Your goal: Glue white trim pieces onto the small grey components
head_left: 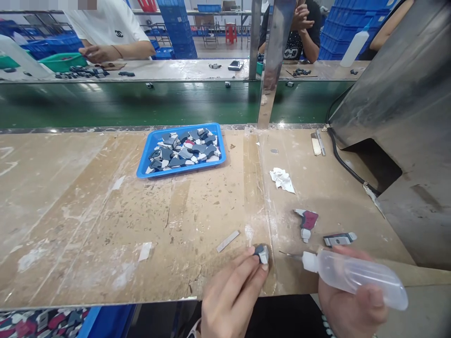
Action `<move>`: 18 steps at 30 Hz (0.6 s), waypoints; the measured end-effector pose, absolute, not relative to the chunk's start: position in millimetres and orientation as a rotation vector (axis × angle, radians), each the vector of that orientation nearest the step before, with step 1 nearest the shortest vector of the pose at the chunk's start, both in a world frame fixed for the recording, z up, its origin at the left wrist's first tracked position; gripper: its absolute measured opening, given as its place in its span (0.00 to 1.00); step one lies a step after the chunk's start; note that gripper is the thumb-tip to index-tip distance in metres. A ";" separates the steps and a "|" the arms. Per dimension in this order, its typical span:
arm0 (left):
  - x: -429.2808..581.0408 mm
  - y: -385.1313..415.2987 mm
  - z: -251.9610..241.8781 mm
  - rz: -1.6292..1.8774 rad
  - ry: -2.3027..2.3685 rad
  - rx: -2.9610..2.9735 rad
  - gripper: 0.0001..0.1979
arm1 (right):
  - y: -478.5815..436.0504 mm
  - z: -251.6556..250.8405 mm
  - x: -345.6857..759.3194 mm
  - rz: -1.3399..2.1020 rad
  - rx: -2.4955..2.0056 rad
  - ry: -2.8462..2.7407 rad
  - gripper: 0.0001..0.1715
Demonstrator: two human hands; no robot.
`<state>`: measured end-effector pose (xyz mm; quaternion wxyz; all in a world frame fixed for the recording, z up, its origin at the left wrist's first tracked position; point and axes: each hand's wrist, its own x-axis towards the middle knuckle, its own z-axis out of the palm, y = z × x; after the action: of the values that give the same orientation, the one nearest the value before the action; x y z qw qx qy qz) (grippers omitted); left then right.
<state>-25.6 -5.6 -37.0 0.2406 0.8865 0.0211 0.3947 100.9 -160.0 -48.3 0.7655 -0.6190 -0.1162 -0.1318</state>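
Near the bench's front edge, my left hand [234,293] has its fingers closed round a small grey and white plastic piece [262,254]. To the right, my right hand [347,300] grips a translucent squeeze bottle [362,276], held on its side with its thin needle tip pointing left toward that piece, a short gap between them. Just beyond the bottle lie a maroon and grey part [308,223] and a grey and white part [340,239]. A small flat grey strip [228,241] rests up and left of my left hand.
A blue tray [181,173] of grey and white pieces stands on the bench [105,211]. Crumpled paper [282,180] lies right of centre. A metal post [273,61], green conveyor [141,105] and large metal housing [398,117] border the bench. Two people sit opposite; another arm shows at upper right.
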 end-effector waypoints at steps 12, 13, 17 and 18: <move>-22.7 0.3 -22.8 0.937 0.016 2.420 0.11 | -152.0 -46.8 96.2 -0.222 -1.315 -0.204 0.21; -20.3 2.8 -17.9 0.895 0.012 2.468 0.11 | -151.8 -46.4 95.7 -0.222 -1.318 -0.194 0.21; -13.3 9.8 0.4 0.812 -0.107 2.651 0.09 | -153.9 -47.4 94.8 -0.212 -1.355 -0.212 0.23; -12.6 10.3 3.0 0.792 -0.154 2.712 0.09 | -155.2 -48.1 94.7 -0.205 -1.373 -0.235 0.24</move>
<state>-12.6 10.3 3.0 0.1553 0.9469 -0.0539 0.2763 94.7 -155.2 -48.1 0.7624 -0.6310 -0.1081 -0.0942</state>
